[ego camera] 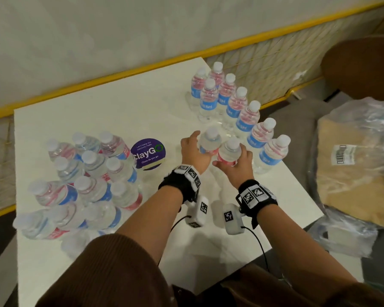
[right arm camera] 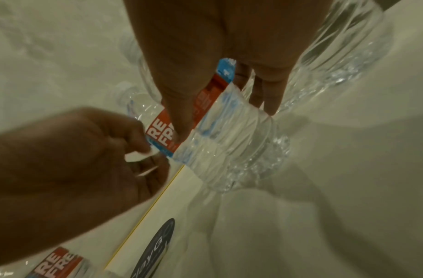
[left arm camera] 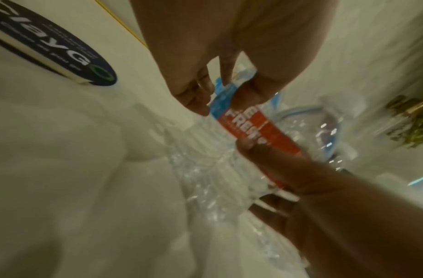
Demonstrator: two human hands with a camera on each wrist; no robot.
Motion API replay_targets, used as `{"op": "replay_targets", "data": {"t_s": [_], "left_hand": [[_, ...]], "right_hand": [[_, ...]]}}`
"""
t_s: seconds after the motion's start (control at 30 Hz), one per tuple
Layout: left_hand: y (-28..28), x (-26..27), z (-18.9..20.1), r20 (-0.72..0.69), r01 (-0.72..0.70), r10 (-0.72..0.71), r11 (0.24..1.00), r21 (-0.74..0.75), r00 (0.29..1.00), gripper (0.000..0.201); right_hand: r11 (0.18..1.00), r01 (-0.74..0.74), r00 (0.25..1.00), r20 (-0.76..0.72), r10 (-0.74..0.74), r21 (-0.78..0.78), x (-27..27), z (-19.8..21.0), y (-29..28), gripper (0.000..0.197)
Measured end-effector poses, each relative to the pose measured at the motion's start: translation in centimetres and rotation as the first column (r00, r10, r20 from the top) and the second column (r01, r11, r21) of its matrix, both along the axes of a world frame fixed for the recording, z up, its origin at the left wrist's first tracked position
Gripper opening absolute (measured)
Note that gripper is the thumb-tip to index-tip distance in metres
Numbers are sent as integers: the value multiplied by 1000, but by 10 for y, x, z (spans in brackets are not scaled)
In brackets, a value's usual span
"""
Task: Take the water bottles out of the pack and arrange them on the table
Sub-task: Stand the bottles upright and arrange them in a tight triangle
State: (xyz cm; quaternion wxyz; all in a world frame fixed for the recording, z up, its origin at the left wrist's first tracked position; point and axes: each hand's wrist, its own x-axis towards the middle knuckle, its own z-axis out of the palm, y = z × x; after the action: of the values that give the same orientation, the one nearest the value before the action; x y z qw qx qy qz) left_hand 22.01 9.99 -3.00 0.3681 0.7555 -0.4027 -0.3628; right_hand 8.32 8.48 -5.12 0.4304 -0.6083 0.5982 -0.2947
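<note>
Two small clear water bottles with white caps and red and blue labels stand side by side near the middle of the white table (ego camera: 120,111). My left hand (ego camera: 195,149) grips the left bottle (ego camera: 210,141) round its body. My right hand (ego camera: 238,161) grips the right bottle (ego camera: 230,151), thumb across the red label (right arm camera: 205,105). In the left wrist view my fingers (left arm camera: 196,99) curl on a labelled bottle (left arm camera: 243,122). Just right of both hands, a double row of several bottles (ego camera: 237,107) runs along the table's right edge. A bunched group of several bottles (ego camera: 87,180) stands at the left, some leaning.
A round purple sticker (ego camera: 148,154) lies flat between the bunch and my hands. Crumpled plastic wrap over cardboard (ego camera: 353,162) sits off the table to the right. A yellow-framed mesh barrier (ego camera: 264,69) runs behind the table. A brown round seat (ego camera: 364,67) is at far right.
</note>
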Motion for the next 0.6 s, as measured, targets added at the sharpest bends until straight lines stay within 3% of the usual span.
{"op": "replay_targets", "data": {"t_s": [0.07,0.13,0.23,0.4,0.5,0.6], "left_hand": [[0,7,-20,32,73,-72,997,-9,997,81],[-5,12,-29,-52,105,-107,994,-40,993,89],[-10,16,-33,-87,49,-52,998,-38,995,81],[-10,5,-46,122,-20,22,1000,-18,992,73],[-3,3,-58,-45,-30,27,997,-68,999,75],[1,12,-63,-58,-2,-2,998,-69,998,68]], "right_hand": [[1000,-16,996,94,14,22,0,-1,-3,80],[998,-50,993,113,44,47,-3,-3,-5,73],[994,-96,988,130,88,61,-6,-6,-5,71],[996,-8,1000,4,8,-89,8,-10,-3,93],[999,23,993,118,-18,-39,6,-8,-7,76],[999,-25,980,197,19,27,-7,-11,-9,57]]}}
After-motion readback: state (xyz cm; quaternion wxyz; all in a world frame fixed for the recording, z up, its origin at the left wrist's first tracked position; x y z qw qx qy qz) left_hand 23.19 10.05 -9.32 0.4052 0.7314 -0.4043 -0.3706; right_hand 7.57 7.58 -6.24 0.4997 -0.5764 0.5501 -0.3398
